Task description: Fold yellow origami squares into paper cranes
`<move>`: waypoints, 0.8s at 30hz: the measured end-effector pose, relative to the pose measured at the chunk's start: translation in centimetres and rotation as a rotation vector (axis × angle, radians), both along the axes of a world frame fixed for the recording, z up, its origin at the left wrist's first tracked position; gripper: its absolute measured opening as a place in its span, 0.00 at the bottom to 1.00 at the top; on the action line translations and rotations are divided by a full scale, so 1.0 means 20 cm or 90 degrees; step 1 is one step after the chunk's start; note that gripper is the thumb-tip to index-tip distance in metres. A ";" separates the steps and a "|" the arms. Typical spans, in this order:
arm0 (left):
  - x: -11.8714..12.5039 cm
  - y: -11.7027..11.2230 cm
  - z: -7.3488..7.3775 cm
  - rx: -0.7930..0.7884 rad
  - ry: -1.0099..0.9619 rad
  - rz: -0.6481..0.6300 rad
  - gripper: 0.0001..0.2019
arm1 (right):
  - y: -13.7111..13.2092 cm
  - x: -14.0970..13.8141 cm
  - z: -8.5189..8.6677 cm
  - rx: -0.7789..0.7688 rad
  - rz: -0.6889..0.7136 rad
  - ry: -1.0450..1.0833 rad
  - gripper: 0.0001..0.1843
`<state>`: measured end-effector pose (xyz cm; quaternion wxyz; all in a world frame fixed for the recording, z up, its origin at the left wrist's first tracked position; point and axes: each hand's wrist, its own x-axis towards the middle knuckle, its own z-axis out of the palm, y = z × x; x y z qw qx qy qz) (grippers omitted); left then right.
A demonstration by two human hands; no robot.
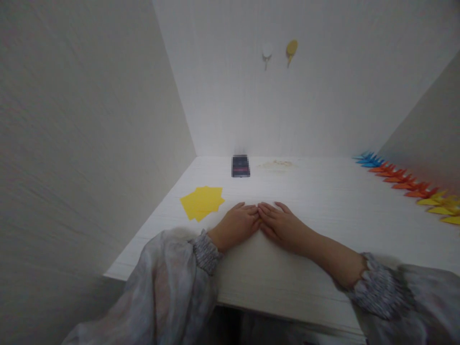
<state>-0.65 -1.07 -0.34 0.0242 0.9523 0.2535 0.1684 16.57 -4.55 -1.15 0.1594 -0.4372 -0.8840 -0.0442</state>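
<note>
My left hand [241,221] lies flat, palm down, on the white table [287,292]. My right hand [279,221] rests flat beside it, and the fingertips of both hands meet at the middle. Neither hand holds anything; the fingers are stretched out. Just left of my left hand lie several overlapping sheets of yellow paper [201,202]. A small dark box-like thing [240,166] with a reddish band stands beyond my hands near the back wall; its picture is blurred out.
Along the right side runs a row of folded paper figures in blue [370,160], orange-red [404,180] and yellow [440,203]. Walls rise at the left, back and right. On the back wall are a white hook [267,51] and a yellow hook [292,47]. Brownish marks [280,164] show near the back edge.
</note>
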 end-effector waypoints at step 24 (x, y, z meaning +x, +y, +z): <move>-0.23 0.04 -0.07 -0.005 0.042 0.027 0.22 | 0.05 0.05 -0.04 0.002 0.013 -0.009 0.18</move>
